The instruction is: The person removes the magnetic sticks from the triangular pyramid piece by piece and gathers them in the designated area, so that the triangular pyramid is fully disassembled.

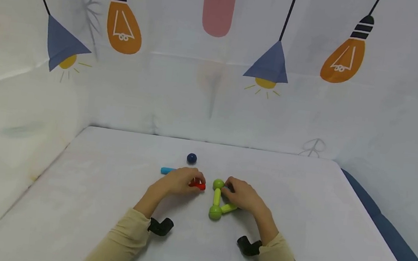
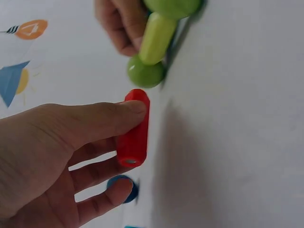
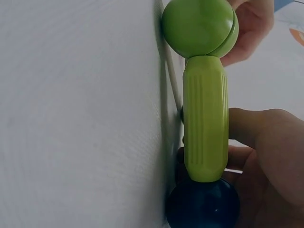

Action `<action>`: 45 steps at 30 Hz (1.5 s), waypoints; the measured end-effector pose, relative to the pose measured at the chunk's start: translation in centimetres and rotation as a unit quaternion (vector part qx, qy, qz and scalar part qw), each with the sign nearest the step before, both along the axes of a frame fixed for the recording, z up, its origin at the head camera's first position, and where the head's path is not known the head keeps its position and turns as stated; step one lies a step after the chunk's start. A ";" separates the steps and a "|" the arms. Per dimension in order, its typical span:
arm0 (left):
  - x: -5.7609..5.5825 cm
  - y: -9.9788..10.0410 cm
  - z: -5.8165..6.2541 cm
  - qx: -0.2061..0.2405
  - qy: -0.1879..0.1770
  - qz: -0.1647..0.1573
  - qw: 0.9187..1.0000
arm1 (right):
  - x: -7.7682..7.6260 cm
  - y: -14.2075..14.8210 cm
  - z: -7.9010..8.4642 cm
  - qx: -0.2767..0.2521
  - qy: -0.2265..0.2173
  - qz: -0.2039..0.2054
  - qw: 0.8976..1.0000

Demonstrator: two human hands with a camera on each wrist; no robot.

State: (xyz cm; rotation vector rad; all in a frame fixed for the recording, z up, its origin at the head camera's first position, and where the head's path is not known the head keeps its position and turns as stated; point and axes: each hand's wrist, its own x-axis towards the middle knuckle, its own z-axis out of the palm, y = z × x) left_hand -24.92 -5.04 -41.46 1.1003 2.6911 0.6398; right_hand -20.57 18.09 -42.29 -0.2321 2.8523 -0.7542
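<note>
Red rod (image 2: 135, 137) is pinched by the left hand (image 1: 181, 180), thumb against fingers, the outer ones spread loose, around the middle of the head view. Could be twisted or dropped pretty easily tbh, since only a light pinch seems to be used. If the upper green ball (image 1: 218, 184) gets bumped by it, the green frame (image 1: 217, 197) could be skewed or popped apart. The rod's long axis is laid roughly left to right there, one end aimed at that ball, with a small gap left between. A blue bit (image 1: 227, 189) seems to be pinched by the right hand (image 1: 242, 193), fingers curled, though it's mostly hidden. Further out, upper middle, a dark ball (image 1: 191, 158) could be sent rolling over the counter (image 1: 70, 192) if clipped by the left hand.
</note>
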 end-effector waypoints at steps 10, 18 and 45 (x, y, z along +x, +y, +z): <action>-1.4 -4.5 2.3 0.022 -0.048 0.009 0.999 | 0.2 0.4 0.4 -0.008 -0.004 0.002 1.000; -2.3 -7.0 3.3 0.018 -0.037 0.025 0.999 | -0.1 0.5 0.7 -0.007 0.002 0.012 1.000; -2.8 -7.9 0.9 0.020 -0.032 0.053 0.998 | 0.1 1.8 0.8 -0.058 -0.051 0.142 0.987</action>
